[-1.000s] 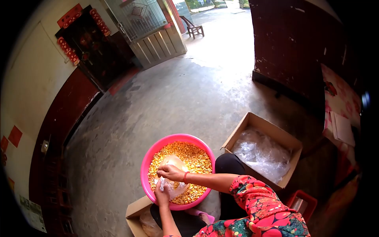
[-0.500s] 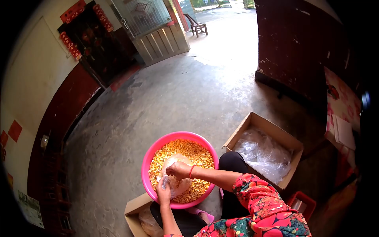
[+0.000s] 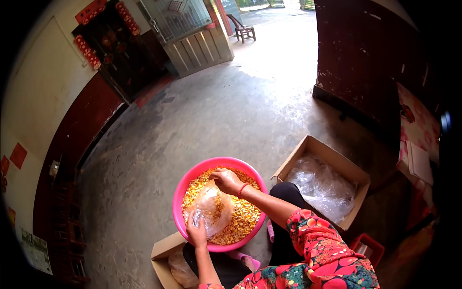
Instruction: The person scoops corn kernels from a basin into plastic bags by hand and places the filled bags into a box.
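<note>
A pink basin full of yellow corn kernels stands on the floor before my knees. Over the kernels a clear plastic bag is spread out, with some kernels showing in or through it. My left hand pinches the bag's near left edge at the basin's front rim. At the bag's far edge, my right hand, with a red bracelet on the wrist, has its fingers closed on the plastic; the fingertips are partly hidden.
To the right is a cardboard box with clear plastic bags. Another cardboard box at lower left holds a filled plastic bag. A red container stands at lower right. A wooden chair is by the doorway.
My right hand has moved up and away from my left hand, toward the basin's far side. The bag is now stretched wider between both hands. My left hand has barely shifted.
</note>
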Demonstrator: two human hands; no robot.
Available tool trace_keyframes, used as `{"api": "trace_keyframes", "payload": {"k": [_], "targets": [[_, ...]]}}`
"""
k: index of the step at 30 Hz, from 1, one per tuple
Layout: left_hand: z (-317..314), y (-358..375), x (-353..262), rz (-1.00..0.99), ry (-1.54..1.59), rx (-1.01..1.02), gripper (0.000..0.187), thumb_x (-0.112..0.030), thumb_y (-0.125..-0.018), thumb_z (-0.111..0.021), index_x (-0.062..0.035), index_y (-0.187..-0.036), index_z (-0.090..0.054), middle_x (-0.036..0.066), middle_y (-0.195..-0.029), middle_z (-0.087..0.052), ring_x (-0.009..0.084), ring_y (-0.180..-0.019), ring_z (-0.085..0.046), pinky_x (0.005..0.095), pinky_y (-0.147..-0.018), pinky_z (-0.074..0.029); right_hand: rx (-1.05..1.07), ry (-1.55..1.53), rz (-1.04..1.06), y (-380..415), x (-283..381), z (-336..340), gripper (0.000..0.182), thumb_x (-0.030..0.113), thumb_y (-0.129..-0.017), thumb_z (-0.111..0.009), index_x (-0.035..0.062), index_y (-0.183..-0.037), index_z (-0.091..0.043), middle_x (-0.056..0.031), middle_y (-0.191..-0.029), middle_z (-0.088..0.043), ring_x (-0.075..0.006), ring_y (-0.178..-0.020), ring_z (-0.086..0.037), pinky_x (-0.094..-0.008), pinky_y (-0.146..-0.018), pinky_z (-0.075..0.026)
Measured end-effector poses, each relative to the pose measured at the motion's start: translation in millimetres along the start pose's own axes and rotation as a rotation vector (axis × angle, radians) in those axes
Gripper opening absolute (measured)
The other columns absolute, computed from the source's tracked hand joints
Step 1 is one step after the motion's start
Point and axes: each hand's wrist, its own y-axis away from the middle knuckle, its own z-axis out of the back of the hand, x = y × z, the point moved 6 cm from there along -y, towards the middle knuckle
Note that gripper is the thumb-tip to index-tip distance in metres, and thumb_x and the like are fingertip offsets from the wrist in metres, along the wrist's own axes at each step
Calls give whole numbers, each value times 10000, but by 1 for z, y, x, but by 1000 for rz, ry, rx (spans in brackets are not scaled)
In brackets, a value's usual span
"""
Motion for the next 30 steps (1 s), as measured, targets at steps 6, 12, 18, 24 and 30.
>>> {"api": "trace_keyframes", "payload": {"k": [6,12,18,24,30], "targets": [[0,0,7,-10,-32,-8,437,-17,-752,-604,45,-1177,-521,194,-1159,-576,290,-1094,-545,354,-952,-401,-18,86,-143,-1,-36,-4,293,-5,-728,-491,78,-955,-656,-148,-998,-607,-325,-968,-554,-426,-845,-448],[-7,1,23,-12,-14,81,457,-38,-752,-609,66,-1185,-505,209,-1161,-571,296,-1104,-538,347,-958,-397,159,422,-197,20,-55,-26,302,97,-766,-505,138,-1032,-643,-105,-1084,-578,-286,-1052,-517,-448,-862,-412],[-10,2,11,38,-22,127,448,-26,-766,-595,72,-1193,-499,204,-1152,-580,271,-1083,-556,335,-936,-413,279,344,-44,36,-52,-46,203,134,-783,-496,90,-938,-619,-157,-913,-604,-319,-902,-588,-436,-776,-457],[-8,2,15,77,10,80,417,-38,-782,-599,75,-1175,-517,162,-1119,-599,211,-1038,-565,306,-912,-424,419,242,-245,40,-39,-32,184,184,-825,-490,65,-921,-591,-189,-810,-639,-340,-805,-633,-450,-690,-496],[5,-1,4,-19,-57,-75,374,14,-786,-540,61,-1157,-537,177,-1118,-601,249,-1047,-573,328,-916,-428,133,-228,-482,24,-68,-22,192,179,-832,-510,16,-901,-586,-160,-795,-631,-300,-727,-620,-412,-644,-483]]}}
